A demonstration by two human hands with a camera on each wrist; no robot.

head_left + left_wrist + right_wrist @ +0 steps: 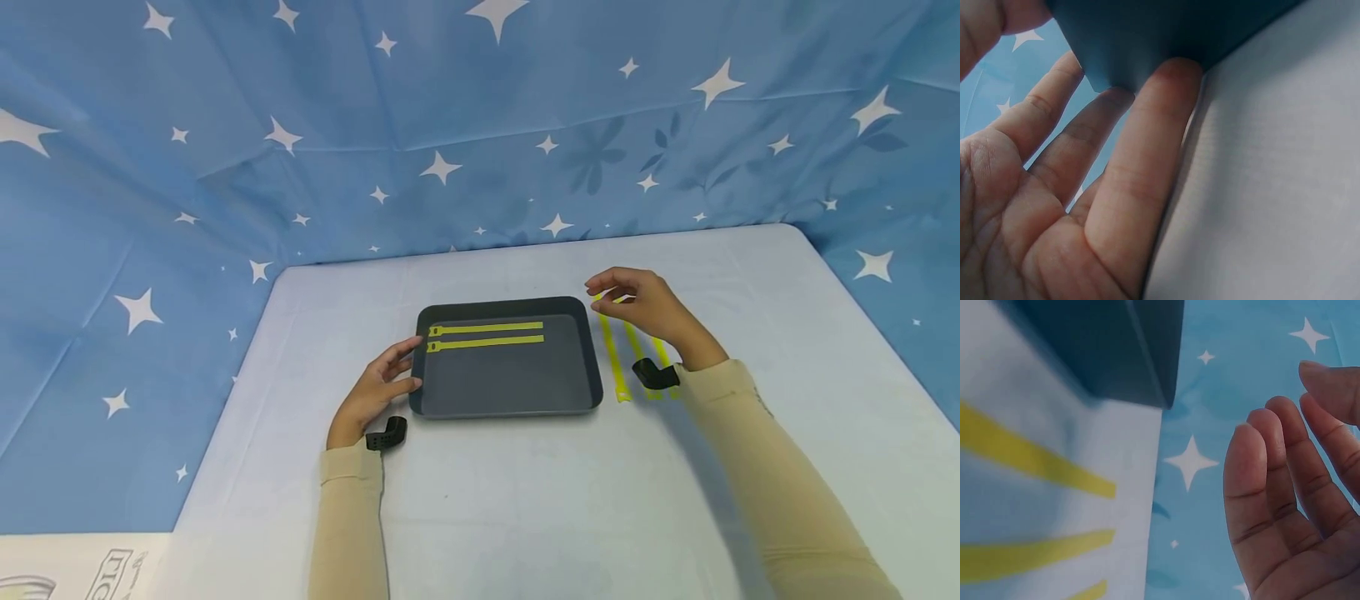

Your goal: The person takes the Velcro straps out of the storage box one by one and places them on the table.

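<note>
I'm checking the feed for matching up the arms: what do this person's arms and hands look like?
The left hand and right hand are bare, with no gloves or rings visible. The left sleeve and right sleeve are plain beige and long. Each wrist carries a small, angular black device; no cables show.
</note>
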